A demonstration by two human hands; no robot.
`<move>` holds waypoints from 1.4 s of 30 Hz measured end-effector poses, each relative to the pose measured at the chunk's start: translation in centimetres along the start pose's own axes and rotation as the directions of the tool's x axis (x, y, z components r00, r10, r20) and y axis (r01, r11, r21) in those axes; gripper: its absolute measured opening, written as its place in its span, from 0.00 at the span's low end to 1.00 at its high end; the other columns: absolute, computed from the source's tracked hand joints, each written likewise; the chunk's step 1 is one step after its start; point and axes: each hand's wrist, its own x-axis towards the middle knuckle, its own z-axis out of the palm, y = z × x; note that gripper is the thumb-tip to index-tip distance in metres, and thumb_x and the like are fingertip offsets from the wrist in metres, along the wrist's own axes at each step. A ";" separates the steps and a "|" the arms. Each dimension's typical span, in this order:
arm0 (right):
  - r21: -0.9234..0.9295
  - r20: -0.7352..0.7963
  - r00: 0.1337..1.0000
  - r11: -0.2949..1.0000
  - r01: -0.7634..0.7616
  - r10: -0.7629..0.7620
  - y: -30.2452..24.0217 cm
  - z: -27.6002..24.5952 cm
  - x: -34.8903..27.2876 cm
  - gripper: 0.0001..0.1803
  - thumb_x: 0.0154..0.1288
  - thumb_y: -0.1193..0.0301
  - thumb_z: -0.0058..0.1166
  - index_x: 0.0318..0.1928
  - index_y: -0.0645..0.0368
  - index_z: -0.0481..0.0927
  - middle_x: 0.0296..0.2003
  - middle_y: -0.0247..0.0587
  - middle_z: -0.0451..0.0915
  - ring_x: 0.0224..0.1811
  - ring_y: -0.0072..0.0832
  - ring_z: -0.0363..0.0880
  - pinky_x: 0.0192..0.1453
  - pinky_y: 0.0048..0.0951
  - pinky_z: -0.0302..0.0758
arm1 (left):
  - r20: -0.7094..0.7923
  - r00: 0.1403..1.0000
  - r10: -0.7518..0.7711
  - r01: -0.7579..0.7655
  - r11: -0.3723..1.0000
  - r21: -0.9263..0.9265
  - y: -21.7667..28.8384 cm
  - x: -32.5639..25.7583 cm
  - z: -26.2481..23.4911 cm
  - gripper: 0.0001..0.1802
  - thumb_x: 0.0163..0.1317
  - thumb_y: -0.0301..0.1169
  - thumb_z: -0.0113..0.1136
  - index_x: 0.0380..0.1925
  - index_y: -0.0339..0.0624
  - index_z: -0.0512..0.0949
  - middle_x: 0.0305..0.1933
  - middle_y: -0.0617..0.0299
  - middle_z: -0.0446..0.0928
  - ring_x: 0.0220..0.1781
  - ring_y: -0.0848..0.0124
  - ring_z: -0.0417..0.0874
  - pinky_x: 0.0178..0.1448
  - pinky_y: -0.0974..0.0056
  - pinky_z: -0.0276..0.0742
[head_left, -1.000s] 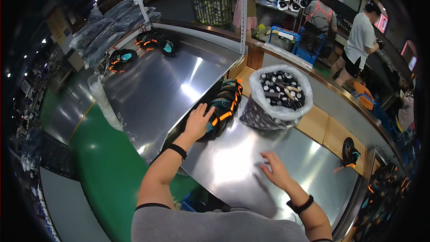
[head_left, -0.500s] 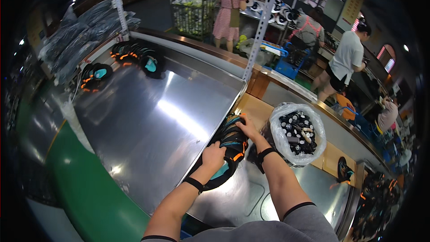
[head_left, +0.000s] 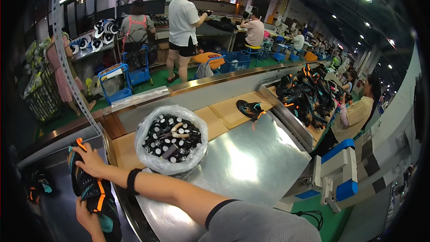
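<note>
A row of nested black shoe uppers (head_left: 95,190) with orange tabs and teal linings is at the left, over the steel surface beyond the metal divider. My right hand (head_left: 92,163) grips the far end of the row, fingers curled over the upper by an orange loop. My left hand (head_left: 87,217) is closed around the near end, partly cut off by the sleeve of uppers and the dim edge. A single black upper (head_left: 251,109) with an orange lace lies apart on a cardboard sheet at the far side of the right-hand table.
A plastic-lined container (head_left: 204,145) full of black pieces with white round ends stands beside my right forearm. Further uppers lie on the left steel surface (head_left: 42,183). A big pile of uppers (head_left: 309,94) fills the bay at right, near a seated person (head_left: 356,116). Other people work beyond the ledge.
My view has swung to the right. Both hands have carried the row of uppers leftward from the table's dividing edge to over the left steel surface.
</note>
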 end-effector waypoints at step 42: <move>-0.210 -0.104 0.992 0.973 -0.094 0.073 15.0 -31.5 -12.6 0.14 0.62 0.63 0.53 0.36 0.63 0.81 0.27 0.50 0.81 0.35 0.43 0.81 0.43 0.38 0.74 | 0.642 0.740 -0.201 0.605 -0.218 -0.766 22.9 -9.9 9.7 0.19 0.62 0.27 0.53 0.54 0.42 0.67 0.47 0.62 0.77 0.40 0.75 0.80 0.37 0.70 0.77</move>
